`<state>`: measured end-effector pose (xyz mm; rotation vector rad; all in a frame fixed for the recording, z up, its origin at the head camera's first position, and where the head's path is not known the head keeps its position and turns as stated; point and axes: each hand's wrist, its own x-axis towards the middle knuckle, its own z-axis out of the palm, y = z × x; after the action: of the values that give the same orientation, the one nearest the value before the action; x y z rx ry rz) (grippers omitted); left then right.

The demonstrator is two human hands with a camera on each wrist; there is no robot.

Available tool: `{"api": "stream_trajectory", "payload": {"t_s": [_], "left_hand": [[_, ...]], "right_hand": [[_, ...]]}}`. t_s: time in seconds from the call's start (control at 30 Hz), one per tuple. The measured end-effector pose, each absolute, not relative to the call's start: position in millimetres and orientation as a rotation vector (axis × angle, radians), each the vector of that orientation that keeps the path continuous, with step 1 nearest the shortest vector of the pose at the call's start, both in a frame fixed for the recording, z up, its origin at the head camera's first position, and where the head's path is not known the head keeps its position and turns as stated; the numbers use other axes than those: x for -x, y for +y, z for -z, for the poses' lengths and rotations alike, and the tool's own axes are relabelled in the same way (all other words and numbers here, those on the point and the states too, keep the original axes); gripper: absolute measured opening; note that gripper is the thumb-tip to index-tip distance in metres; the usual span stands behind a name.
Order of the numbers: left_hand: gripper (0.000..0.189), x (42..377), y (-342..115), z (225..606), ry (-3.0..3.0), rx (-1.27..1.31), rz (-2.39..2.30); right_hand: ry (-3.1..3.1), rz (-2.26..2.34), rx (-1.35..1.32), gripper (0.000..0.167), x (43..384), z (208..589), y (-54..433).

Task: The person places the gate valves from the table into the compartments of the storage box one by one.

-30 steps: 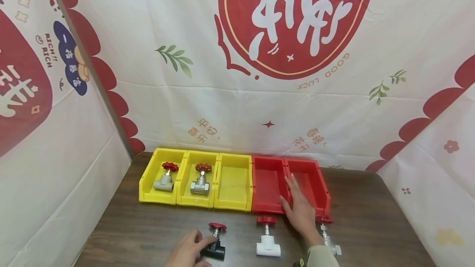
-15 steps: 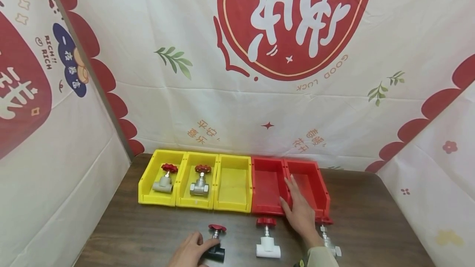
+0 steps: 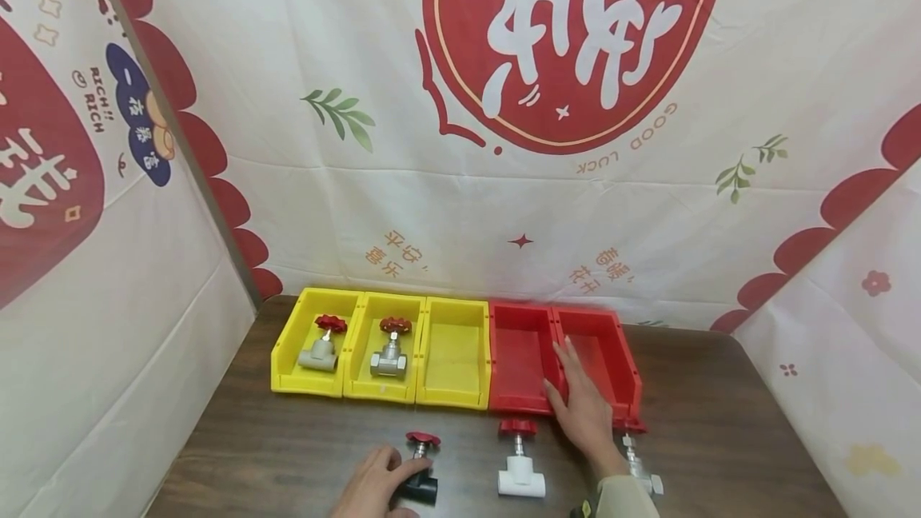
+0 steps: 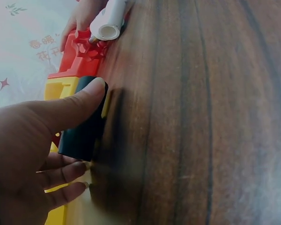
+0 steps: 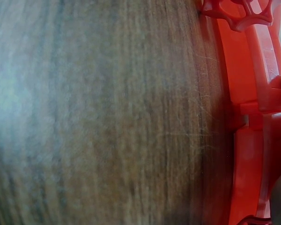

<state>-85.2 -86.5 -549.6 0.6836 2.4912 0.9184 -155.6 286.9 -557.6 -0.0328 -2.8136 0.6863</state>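
Note:
My left hand [image 3: 376, 484] pinches a black valve [image 3: 420, 488] with a red round handwheel, low in the head view. In the left wrist view the thumb lies across its black pipe body [image 4: 82, 131], and the other fingers are partly hidden behind it. My right hand [image 3: 586, 416] rests over the front of the two red bins [image 3: 524, 408], fingers stretched out along the wall between them. Between the hands lies a white valve [image 3: 521, 476] with a red handwheel. A metal valve [image 3: 636, 462] is partly covered by the right forearm.
Three yellow bins [image 3: 452, 402] adjoin the red ones on the left, along the back of the wooden table [image 3: 691, 390]. The leftmost holds a grey valve [image 3: 319, 356], the second a metal valve [image 3: 389, 360]. A printed cloth [image 3: 468, 206] hangs behind.
My left hand has shifted slightly right along the black valve, covering more of its body. My right hand and the other valves keep their places.

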Motion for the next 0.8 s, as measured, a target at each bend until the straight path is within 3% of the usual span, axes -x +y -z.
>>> {"api": "stream_trajectory", "payload": {"t_s": [0.53, 0.8], "left_hand": [[0.055, 89, -87, 562, 2.502, -0.827, -1.064], [0.044, 90, -85, 564, 2.514, -0.869, -1.098]], "right_hand": [[-2.845, -0.692, 0.05, 0.1, 154, 554, 286], [-2.844, -0.694, 0.044, 0.1, 154, 553, 287]]}}
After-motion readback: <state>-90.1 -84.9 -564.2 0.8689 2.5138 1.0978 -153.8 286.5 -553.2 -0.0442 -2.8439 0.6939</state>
